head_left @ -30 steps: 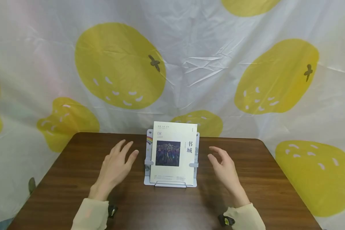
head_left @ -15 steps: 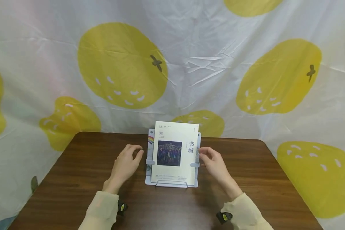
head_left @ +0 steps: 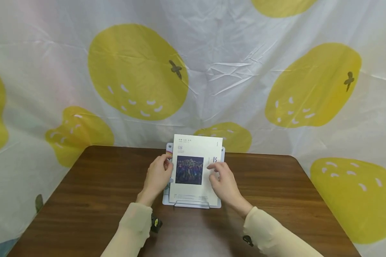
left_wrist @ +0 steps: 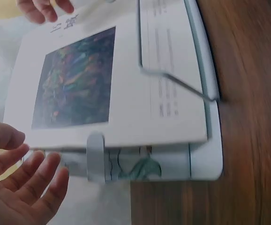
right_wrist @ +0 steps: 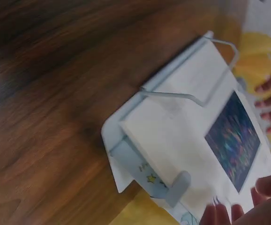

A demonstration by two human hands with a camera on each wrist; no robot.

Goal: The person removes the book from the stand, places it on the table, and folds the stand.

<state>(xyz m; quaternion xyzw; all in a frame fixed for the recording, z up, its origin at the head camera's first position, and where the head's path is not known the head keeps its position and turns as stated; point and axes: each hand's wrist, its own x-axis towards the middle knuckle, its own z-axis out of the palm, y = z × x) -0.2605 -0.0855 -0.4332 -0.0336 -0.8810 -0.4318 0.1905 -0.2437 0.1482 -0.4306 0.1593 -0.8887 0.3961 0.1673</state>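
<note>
A white book [head_left: 193, 171] with a dark picture on its cover leans upright on a pale grey book stand [head_left: 165, 200] at the middle of the brown table [head_left: 83, 200]. My left hand [head_left: 162, 167] is at the book's left edge. In the left wrist view its fingers [left_wrist: 37, 183] are loosely spread, just short of the stand's side clip [left_wrist: 95, 157]. My right hand [head_left: 217, 171] lies over the right part of the cover, fingertips [left_wrist: 41, 9] touching near the printed title. A wire holder [left_wrist: 173, 79] crosses the book's lower edge.
A white cloth with big yellow fruit shapes [head_left: 138, 71] hangs behind the table and drapes round its sides. Bare wood shows to the left and right of the stand [right_wrist: 114, 140]. The table's far corners are rounded.
Both hands have moved inward and forward from the table beside the stand. The left has come to the book's left edge and the right onto its cover. The book and stand stay put.
</note>
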